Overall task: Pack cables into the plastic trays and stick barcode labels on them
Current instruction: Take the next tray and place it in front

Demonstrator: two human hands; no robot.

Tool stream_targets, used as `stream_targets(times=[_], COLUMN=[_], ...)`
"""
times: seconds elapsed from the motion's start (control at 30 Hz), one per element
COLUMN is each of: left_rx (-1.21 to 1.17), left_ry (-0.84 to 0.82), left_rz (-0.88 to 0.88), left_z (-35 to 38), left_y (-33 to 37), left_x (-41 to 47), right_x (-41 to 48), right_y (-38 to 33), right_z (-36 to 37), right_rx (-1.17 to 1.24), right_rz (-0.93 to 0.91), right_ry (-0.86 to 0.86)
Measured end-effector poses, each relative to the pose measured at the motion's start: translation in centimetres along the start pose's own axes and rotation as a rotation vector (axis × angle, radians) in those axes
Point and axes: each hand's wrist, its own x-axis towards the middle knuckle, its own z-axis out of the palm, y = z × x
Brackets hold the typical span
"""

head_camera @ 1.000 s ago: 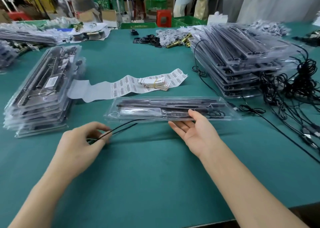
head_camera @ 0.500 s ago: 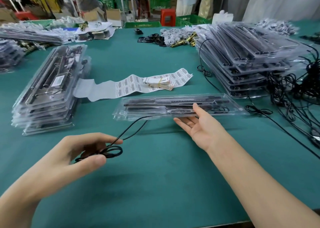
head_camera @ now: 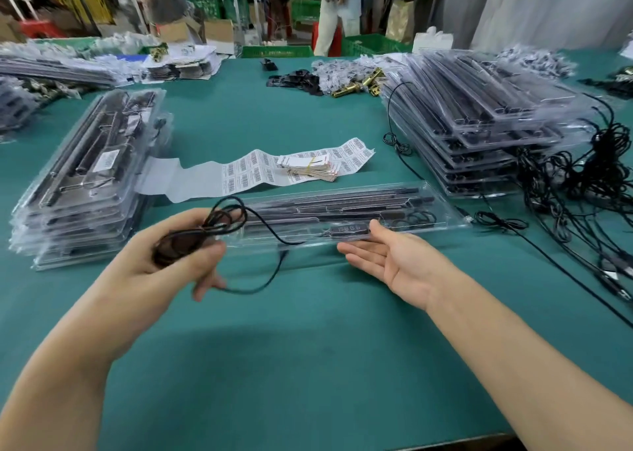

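A green worktop (head_camera: 308, 365) fills the near scene. At its far middle lie brass fittings (head_camera: 359, 85), with a heap of black parts (head_camera: 294, 80) just to their left. Beyond the far edge stand a green crate (head_camera: 277, 51), a cardboard box (head_camera: 219, 34) and a standing person (head_camera: 337, 12). A pale curtain (head_camera: 548, 5) hangs far right.

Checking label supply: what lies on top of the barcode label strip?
A banded bundle of tags lies on the label strip near its right end, covering the labels beneath. The strip's left end reaches the left tray stack; whether it continues underneath is unclear.
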Motion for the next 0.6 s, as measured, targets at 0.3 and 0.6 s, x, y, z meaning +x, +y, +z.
stream_targets(times=[0.3, 0.6], left_rx=[0.065, 0.183], left_ry=[0.291, 0.352], left_rz=[-0.128, 0.011], left_z=[-2.9, 0.5], left_y=[0.5, 3.1], left_x=[1.1, 5.2], right_x=[-0.7, -4.0], right_y=[0.2, 0.6], right_z=[0.3, 3.5], right_rx=[-0.033, -0.936], right_rz=[0.011, -0.34], right_ry=[0.015, -0.134])
